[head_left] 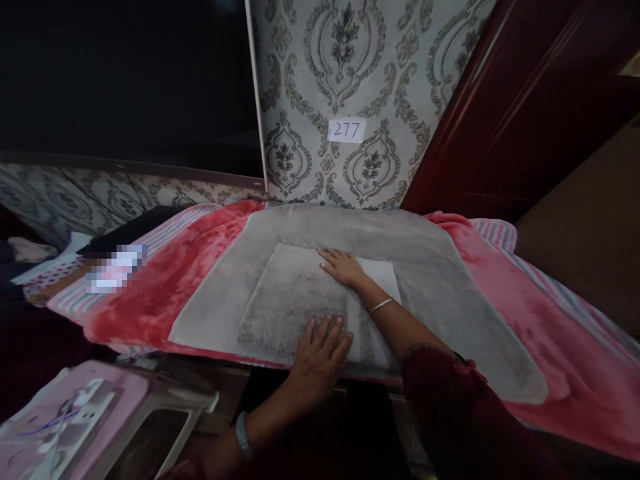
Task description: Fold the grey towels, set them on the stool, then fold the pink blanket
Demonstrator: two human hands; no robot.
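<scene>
A grey plush cloth [280, 300], which looks folded, lies on a larger grey plush cloth [440, 293]. Its surface is fuzzy, with darker and lighter patches, and a flat white piece [383, 272] shows at its upper right; whether that is part of the cloth I cannot tell. My left hand [323, 353] rests flat on the near edge of the smaller cloth, fingers apart. Farther back, my right hand [345, 267] lies palm down near its far edge, fingers stretched to the left. Neither hand grips anything.
A red and pink plush blanket [165, 280] with striped edges spreads beneath the grey cloth. Behind are a large dark screen [125, 80], patterned wall with a paper label [347, 130] reading 277, and a dark red wooden panel [500, 107]. A pink-topped stool [115, 380] stands front left.
</scene>
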